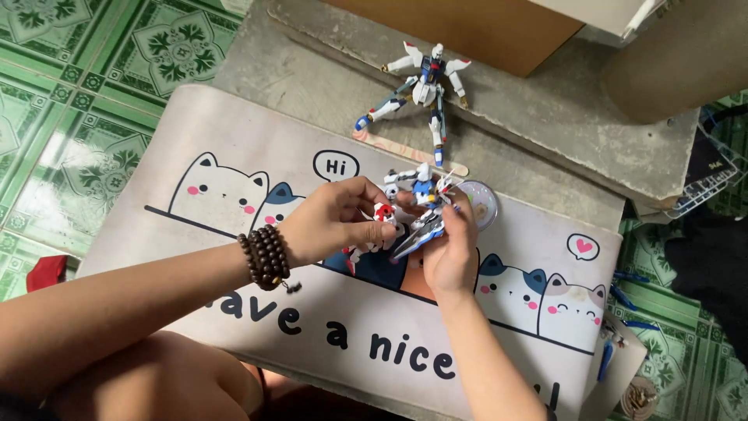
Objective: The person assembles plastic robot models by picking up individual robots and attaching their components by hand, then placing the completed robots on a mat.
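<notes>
Both my hands hold a small white, blue and red robot model [415,204] above a pale desk mat printed with cartoon cats [234,148]. My left hand [331,221], with a dark bead bracelet on its wrist, pinches the model's red and white part from the left. From below and to the right, my right hand [450,251] grips the model's body. A second, finished robot model [425,87] in white and blue lies spread out on the grey concrete slab beyond the mat.
A flat wooden stick [405,152] and a small round clear lid [481,204] lie at the mat's far edge. A brown cardboard box [467,27] stands at the back. Plastic parts frames [705,179] and blue tools [623,292] lie at the right on the green tiled floor.
</notes>
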